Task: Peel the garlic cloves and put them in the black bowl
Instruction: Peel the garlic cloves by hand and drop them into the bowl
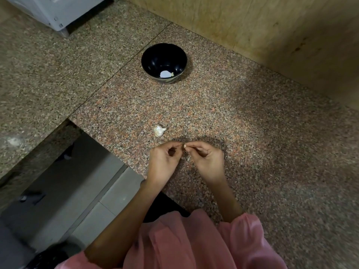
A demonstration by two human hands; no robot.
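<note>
Both are pinching one garlic clove [185,146] at lower centre: left hand [165,162] and right hand [206,162], fingers curled. Black bowl [147,55] is sitting upper centre, well apart. Risk: tiny clove slipping mid-peel, rolling off across tabletop [252,133].

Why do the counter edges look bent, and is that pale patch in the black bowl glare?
Head view: the wide lens curves the counter edges; the bluish patch in the black bowl is probably glare; a shadow lies past the left hand and right hand, whose pinched clove is too blurred for detail.
</note>
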